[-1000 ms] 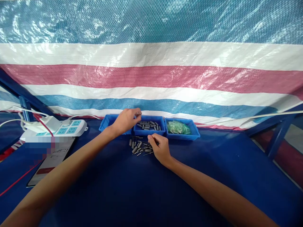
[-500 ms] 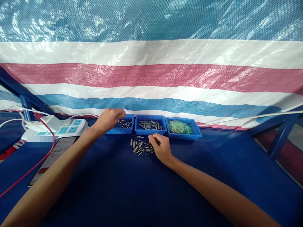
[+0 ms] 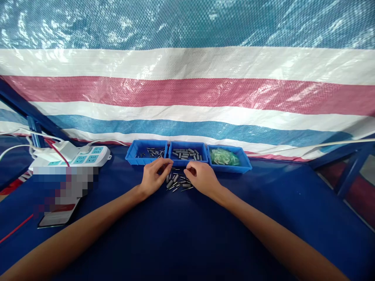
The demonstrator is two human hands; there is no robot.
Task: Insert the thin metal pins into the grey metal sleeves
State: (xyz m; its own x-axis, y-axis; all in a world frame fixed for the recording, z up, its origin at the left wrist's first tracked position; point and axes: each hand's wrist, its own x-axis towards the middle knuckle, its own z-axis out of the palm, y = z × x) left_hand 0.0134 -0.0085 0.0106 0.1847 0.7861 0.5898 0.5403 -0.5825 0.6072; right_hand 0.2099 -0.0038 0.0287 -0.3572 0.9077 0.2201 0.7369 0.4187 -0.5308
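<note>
My left hand [image 3: 156, 177] is over the left side of a small pile, thumb and fingertips pinched together. Facing it from the right, my right hand [image 3: 203, 177] is curled with its fingertips closed. Whatever either pinch holds is too small or hidden to make out. Between and below the hands lies the pile of small metal parts [image 3: 175, 182], grey cylinders and thin pins. Behind my left hand stands a blue bin [image 3: 131, 155] with thin dark metal pins [image 3: 155, 152]. A middle blue bin [image 3: 205, 150] holds grey cylinders [image 3: 187, 153].
On the right, a third blue bin [image 3: 241, 168] holds green plastic bags [image 3: 224, 157]. A white power strip [image 3: 101, 156] with cables and a phone [image 3: 57, 216] lie at the left on the blue table [image 3: 187, 242]. Striped sheeting [image 3: 187, 91] hangs behind.
My left hand has come from the left bin, right and toward me, to the pile beside my right hand. My right hand stays near the pile, fingers still curled.
</note>
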